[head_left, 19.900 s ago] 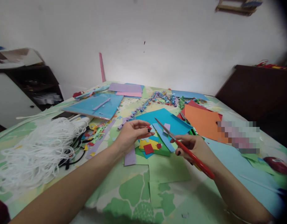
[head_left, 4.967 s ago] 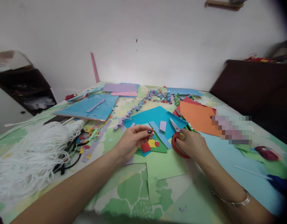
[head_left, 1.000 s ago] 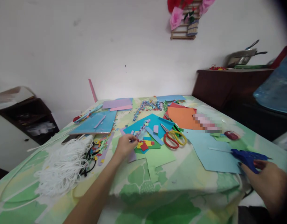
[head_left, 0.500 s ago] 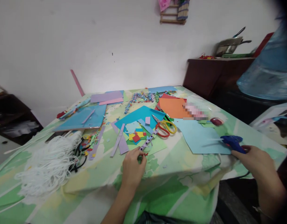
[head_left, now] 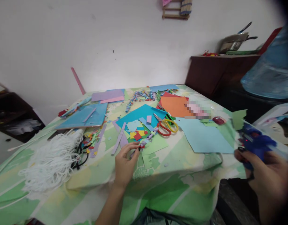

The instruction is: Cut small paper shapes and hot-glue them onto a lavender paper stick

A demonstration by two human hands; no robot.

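My left grip (head_left: 125,161) is closing thumb and fingertips together on the near end of a patterned paper strand (head_left: 148,137), which is running away from me and to the right, toward the red handle of the scissors (head_left: 161,121). Behind and beside the strand, yellow paper pieces (head_left: 141,133) and a red paper square (head_left: 137,136) are lying together. My right grip (head_left: 263,162) is clamping the blue glue gun (head_left: 256,140), slightly blurred, and holding it up at the right end of the counter (head_left: 92,178), well apart from the strand; a small red light is showing on its side. A piece of green paper (head_left: 238,119) is standing out just beside the gun's upper end; whether the two are touching, I cannot tell.

On the cloth covering the counter, the scissors are lying near the corner of a teal sheet (head_left: 139,114), one handle red and the other yellow. A light blue sheet (head_left: 204,139) is lying between the scissors and my right grip, with an orange sheet (head_left: 173,105) farther back. Lavender strips (head_left: 119,139) are lying just beyond my left grip, and a loose heap of white cord (head_left: 49,161) is spreading at the left.
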